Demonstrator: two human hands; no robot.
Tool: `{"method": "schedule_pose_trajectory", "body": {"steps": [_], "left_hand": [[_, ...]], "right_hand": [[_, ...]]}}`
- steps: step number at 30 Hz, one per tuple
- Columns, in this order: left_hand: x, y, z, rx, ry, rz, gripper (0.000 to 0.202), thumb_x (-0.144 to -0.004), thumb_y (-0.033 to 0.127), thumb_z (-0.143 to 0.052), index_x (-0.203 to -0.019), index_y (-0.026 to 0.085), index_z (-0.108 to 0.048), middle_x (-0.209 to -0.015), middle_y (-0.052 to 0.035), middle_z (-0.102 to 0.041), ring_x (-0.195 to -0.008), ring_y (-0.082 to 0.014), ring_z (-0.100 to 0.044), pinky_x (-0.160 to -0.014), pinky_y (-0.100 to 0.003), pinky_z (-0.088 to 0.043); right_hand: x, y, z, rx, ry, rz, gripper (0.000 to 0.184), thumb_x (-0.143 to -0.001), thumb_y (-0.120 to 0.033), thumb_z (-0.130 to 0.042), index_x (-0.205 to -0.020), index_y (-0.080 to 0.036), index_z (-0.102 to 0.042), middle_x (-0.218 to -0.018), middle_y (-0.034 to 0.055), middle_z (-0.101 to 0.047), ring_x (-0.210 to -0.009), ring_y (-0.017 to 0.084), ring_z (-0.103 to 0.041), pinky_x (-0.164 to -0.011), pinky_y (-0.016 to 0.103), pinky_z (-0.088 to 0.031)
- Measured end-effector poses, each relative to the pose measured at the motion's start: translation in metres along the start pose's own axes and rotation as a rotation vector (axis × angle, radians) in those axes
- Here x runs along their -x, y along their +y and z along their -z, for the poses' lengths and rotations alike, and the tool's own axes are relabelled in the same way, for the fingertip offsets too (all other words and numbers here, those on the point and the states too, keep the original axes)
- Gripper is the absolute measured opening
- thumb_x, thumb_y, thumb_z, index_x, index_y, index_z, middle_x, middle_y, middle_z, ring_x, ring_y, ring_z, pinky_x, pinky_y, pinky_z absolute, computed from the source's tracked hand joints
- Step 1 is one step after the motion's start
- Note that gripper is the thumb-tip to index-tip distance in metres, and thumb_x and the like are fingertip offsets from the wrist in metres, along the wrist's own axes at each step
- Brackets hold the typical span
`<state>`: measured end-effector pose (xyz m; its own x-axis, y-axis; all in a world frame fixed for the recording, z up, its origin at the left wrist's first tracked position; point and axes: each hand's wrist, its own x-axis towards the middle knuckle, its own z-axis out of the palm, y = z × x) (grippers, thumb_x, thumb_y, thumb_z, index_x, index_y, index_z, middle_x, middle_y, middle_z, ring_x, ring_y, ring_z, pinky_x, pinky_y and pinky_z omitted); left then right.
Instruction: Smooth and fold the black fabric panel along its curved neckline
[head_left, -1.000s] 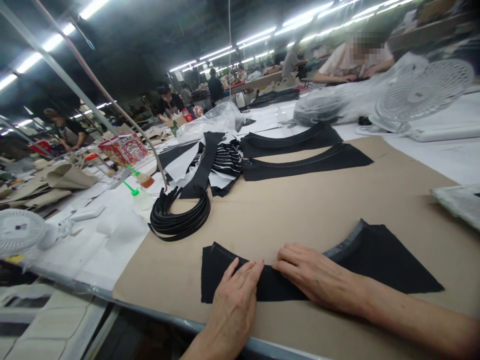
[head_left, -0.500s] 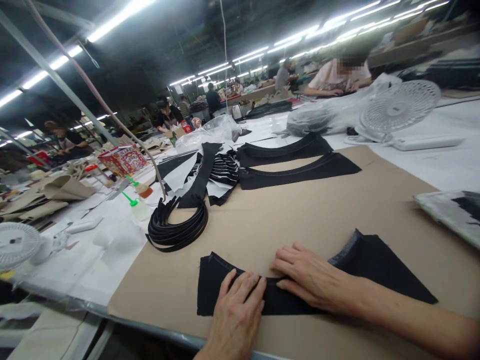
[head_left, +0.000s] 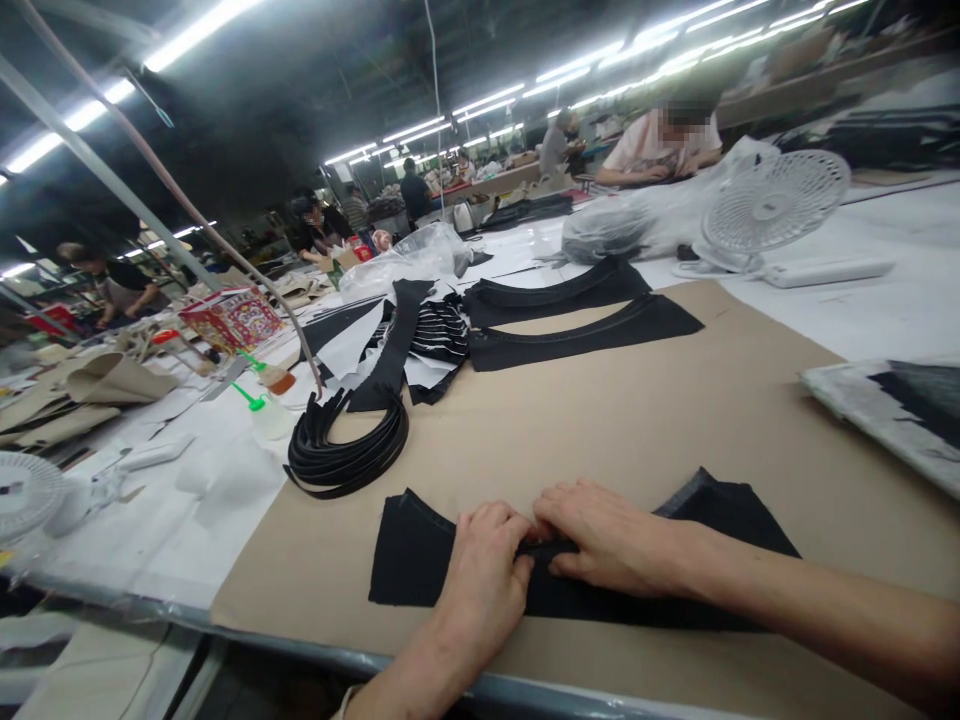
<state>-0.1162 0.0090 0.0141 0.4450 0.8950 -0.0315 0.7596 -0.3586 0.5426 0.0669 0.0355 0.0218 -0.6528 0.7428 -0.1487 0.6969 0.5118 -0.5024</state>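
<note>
A curved black fabric piece (head_left: 409, 552) lies on the brown paper sheet (head_left: 637, 420) near the table's front edge. My left hand (head_left: 484, 580) rests on its middle with fingers curled, pinching the fabric's inner edge. My right hand (head_left: 600, 535) lies beside it, fingers together and pressed down on the same edge, fingertips meeting the left hand's. The fabric's right end (head_left: 731, 510) curls up behind my right forearm.
A coil of black strips (head_left: 345, 450) lies left of centre. More curved black pieces (head_left: 585, 325) and striped cloth (head_left: 442, 330) lie further back. White fans stand at right (head_left: 772, 205) and far left (head_left: 26, 490). Glue bottles (head_left: 262, 405), plastic bags and other people sit beyond.
My left hand went from flat to curled on the fabric's edge and moved up to meet the right hand. The fabric bunched slightly; the view shifted a little.
</note>
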Motion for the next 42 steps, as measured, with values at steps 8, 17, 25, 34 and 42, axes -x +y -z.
{"method": "schedule_pose_trajectory", "body": {"steps": [8, 17, 25, 34, 42], "left_hand": [[-0.009, 0.000, 0.000, -0.009, -0.069, -0.028, 0.030, -0.069, 0.001, -0.049, -0.084, 0.021, -0.066, -0.088, -0.0008, -0.063, -0.089, -0.0176, -0.057, -0.080, -0.030, -0.044], [-0.001, -0.003, -0.008, -0.066, 0.031, -0.084, 0.032, -0.077, 0.000, -0.049, -0.085, 0.023, -0.068, -0.084, -0.0004, -0.063, -0.086, -0.0182, -0.058, -0.075, -0.030, -0.048], [0.023, -0.011, -0.031, -0.312, 0.273, -0.333, 0.033, -0.089, 0.009, -0.039, -0.107, 0.017, -0.066, -0.091, -0.0056, -0.067, -0.081, -0.0188, -0.060, -0.074, -0.030, -0.053], [0.046, -0.024, -0.042, -0.501, 0.451, -0.489, 0.052, -0.080, 0.003, -0.036, -0.127, 0.012, -0.057, -0.125, -0.0069, -0.064, -0.119, -0.0189, -0.055, -0.099, -0.032, -0.046], [0.041, -0.013, -0.046, -0.446, 0.425, -0.386, 0.051, -0.084, 0.011, -0.039, -0.132, 0.016, -0.053, -0.117, -0.0047, -0.067, -0.109, -0.0198, -0.059, -0.099, -0.037, -0.044]], "right_hand": [[0.001, 0.005, 0.001, -0.071, 0.013, -0.003, 0.009, -0.074, -0.017, -0.062, -0.082, -0.019, -0.060, -0.087, 0.0041, -0.062, -0.085, 0.022, -0.059, -0.073, 0.030, -0.040], [0.014, 0.014, -0.013, -0.128, 0.104, 0.089, 0.015, -0.079, -0.007, -0.056, -0.087, -0.020, -0.057, -0.088, 0.0021, -0.061, -0.085, 0.019, -0.058, -0.077, 0.029, -0.042], [0.026, 0.018, -0.025, 0.129, 0.184, 0.280, 0.020, -0.096, -0.012, -0.040, -0.084, -0.018, -0.053, -0.086, 0.0033, -0.055, -0.081, 0.018, -0.050, -0.076, 0.031, -0.038], [0.029, 0.027, -0.025, 0.312, 0.200, 0.415, 0.026, -0.098, -0.012, -0.035, -0.083, -0.017, -0.055, -0.083, 0.0038, -0.055, -0.071, 0.017, -0.044, -0.071, 0.033, -0.033], [0.033, 0.029, -0.026, 0.321, 0.217, 0.472, 0.021, -0.098, -0.010, -0.036, -0.089, -0.017, -0.055, -0.085, 0.0033, -0.055, -0.074, 0.018, -0.043, -0.076, 0.035, -0.033]]}}
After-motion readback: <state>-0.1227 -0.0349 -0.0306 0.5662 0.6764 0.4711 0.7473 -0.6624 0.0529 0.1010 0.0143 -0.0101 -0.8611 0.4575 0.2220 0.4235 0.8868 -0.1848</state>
